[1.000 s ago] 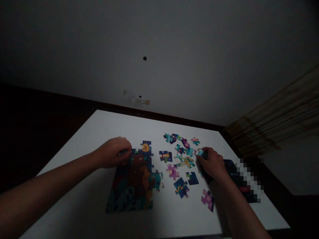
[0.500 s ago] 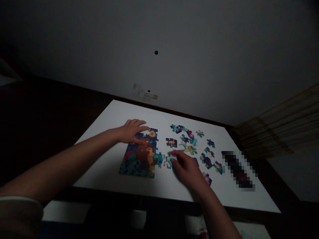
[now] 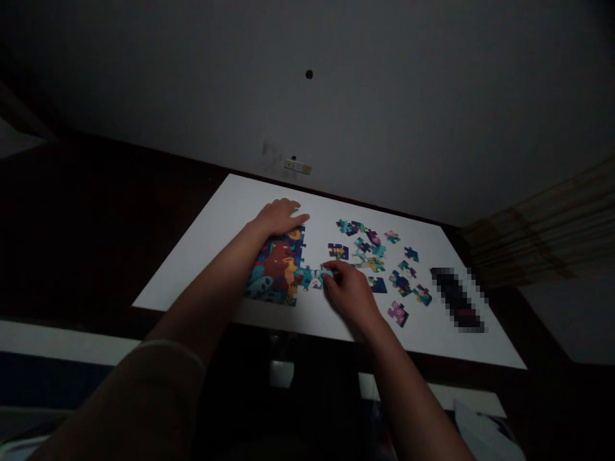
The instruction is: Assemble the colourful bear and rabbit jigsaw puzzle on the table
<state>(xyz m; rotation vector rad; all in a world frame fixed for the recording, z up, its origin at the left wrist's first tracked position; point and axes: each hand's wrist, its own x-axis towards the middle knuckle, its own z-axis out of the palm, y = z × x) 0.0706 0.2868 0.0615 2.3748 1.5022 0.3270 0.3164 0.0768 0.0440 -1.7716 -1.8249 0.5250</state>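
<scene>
A rectangular white table (image 3: pixel 211 224) is filling the middle of the frame. Left of centre, a joined section of dark-blue, brown and green flat jigsaw (image 3: pixel 275 261) is lying on it, partly hidden by the left forearm. A dark, pixelated oblong object (image 3: pixel 456 301) is occupying the right side.

The left hand (image 3: pixel 280 218) is resting at the section's upper edge, fingers extended and thumb apart, pinching nothing visible. The right hand (image 3: pixel 352 288), at centre, is pinching the right side of a small teal jigsaw piece with a white rabbit (image 3: pixel 316 280) between thumb and fingers. This piece is lying against the teal projection at the section's right edge; whether the two are interlocking cannot be told. Loose multicoloured flat jigsaw pieces (image 3: pixel 375 263) are lying scattered right of centre.

Assessment: good seating is likely depending on keeping the piece level, lining up tab and socket, and pressing over the seam rather than the outer corner. The left palm should be bracing the section lightly, since sideways pushing is risking a shift.
</scene>
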